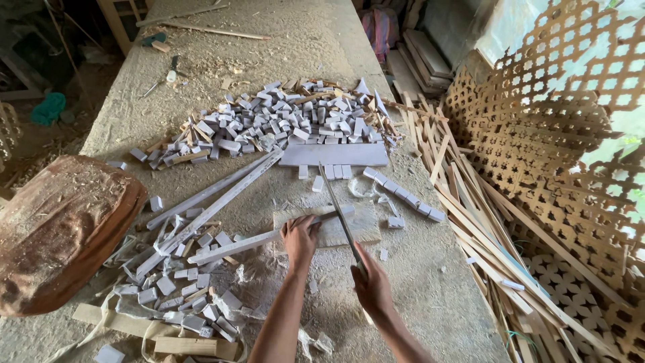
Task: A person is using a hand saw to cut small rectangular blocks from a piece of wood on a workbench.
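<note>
Left hand [299,236] pins a white strip [236,247] on the desk [430,282]; right hand [373,288] grips a long blade [338,208]; a block pile [282,124] lies far.

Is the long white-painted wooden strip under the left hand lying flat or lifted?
Flat. The long white-painted wooden strip lies along the wooden block, with the left hand pressing its end down.

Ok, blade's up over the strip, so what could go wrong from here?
1. The left hand pins the white strip right beside the long blade held by the right hand; a stray cut could catch the fingers.
2. The strip overhangs the small wooden block, so it may tip.
</note>
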